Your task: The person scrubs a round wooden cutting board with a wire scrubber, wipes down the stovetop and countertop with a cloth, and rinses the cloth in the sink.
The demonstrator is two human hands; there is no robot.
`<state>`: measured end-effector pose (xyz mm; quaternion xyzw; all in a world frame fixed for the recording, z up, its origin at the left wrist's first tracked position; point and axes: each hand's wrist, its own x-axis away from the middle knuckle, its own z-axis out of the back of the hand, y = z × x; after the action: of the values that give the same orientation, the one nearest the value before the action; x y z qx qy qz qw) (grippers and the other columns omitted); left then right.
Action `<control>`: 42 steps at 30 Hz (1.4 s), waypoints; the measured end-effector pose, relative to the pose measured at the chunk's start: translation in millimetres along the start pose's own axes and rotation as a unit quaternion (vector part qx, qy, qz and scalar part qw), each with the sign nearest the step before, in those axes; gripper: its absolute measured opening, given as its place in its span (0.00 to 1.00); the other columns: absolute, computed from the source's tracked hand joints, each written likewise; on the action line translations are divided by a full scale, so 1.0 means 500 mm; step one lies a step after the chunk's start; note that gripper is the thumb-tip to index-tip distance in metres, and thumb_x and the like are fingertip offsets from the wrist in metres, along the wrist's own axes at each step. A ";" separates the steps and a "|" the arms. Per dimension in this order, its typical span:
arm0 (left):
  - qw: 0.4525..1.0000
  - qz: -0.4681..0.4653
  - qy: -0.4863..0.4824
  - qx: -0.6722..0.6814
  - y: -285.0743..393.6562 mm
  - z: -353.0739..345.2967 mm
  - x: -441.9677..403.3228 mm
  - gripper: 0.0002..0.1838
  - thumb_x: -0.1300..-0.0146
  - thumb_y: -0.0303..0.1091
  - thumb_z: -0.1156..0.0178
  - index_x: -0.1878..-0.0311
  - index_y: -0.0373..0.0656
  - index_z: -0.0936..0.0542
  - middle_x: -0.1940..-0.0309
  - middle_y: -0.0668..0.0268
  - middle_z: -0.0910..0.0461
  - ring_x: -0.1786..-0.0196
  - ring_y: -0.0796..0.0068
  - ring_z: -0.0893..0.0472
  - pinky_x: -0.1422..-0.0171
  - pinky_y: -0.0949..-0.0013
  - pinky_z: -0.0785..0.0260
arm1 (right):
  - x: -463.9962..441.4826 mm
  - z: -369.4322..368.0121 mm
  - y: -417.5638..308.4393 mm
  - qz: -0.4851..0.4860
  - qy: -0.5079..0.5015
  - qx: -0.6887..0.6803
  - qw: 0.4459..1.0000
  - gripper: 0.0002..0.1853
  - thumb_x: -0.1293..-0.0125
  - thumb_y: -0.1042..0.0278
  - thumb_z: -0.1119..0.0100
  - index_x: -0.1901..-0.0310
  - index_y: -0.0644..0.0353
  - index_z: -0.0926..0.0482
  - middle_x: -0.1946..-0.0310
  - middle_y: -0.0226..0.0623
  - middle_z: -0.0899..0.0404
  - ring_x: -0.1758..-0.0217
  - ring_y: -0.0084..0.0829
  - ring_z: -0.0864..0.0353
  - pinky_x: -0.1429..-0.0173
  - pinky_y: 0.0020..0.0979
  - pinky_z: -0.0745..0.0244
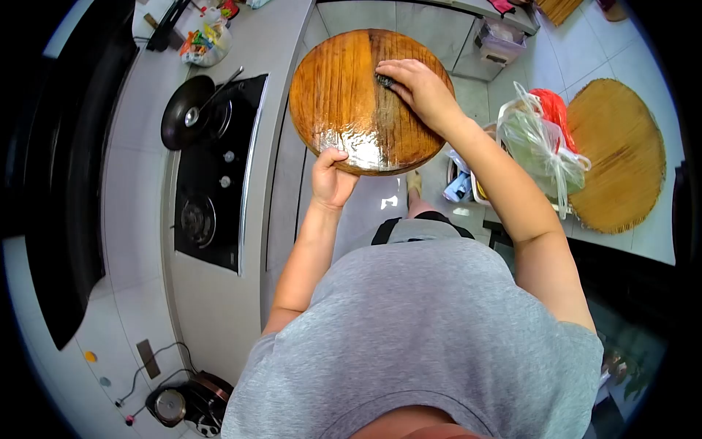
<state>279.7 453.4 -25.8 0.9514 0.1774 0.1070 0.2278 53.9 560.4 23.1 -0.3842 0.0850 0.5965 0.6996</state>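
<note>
A round wooden board (333, 88), wet and shiny near its lower edge, is held up over the floor. My left hand (333, 179) grips its lower left rim, thumb on the top face and the other fingers hidden beneath. On the right half of the board, my right hand (418, 91) presses a small dark scrubber (385, 80) against the wood with its fingertips. The board looks brighter orange on its left side and duller brown under and below my right hand.
To the left, a counter holds a black stove (223, 172) and a wok (179, 110) with a ladle. On the right are tied plastic bags (537, 143) and another round wooden slab (618, 154). A lilac container (500, 42) stands at the upper right.
</note>
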 end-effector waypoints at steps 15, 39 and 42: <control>0.999 0.021 -0.001 -0.039 0.053 -0.094 -0.547 0.34 0.43 0.27 0.47 0.30 0.34 0.33 0.35 0.53 0.25 0.31 0.53 0.26 0.25 0.46 0.35 | -0.268 0.031 0.345 0.041 -0.048 -0.072 0.995 0.22 0.36 0.76 0.38 0.40 0.56 0.22 0.38 0.38 0.21 0.33 0.43 0.25 0.28 0.42 0.29; 0.995 0.095 -0.024 -0.013 0.308 0.032 -1.332 0.24 0.39 0.30 0.48 0.39 0.36 0.25 0.43 0.57 0.20 0.39 0.60 0.21 0.30 0.51 0.32 | -0.765 -0.189 0.837 -0.051 0.000 -0.066 0.997 0.20 0.36 0.79 0.38 0.43 0.56 0.19 0.41 0.42 0.19 0.37 0.45 0.21 0.31 0.41 0.27; 0.995 0.096 -0.015 -0.002 0.338 0.034 -1.403 0.25 0.40 0.30 0.47 0.38 0.35 0.26 0.42 0.57 0.20 0.38 0.59 0.21 0.29 0.51 0.32 | -0.798 -0.146 1.005 -0.104 0.039 -0.011 0.994 0.21 0.38 0.79 0.37 0.43 0.56 0.19 0.41 0.42 0.19 0.36 0.45 0.22 0.31 0.40 0.27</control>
<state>-307.8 34.8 -47.1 0.9652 0.0815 0.1146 0.2206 -482.7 203.6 -16.1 -0.4218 0.0657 0.5061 0.7494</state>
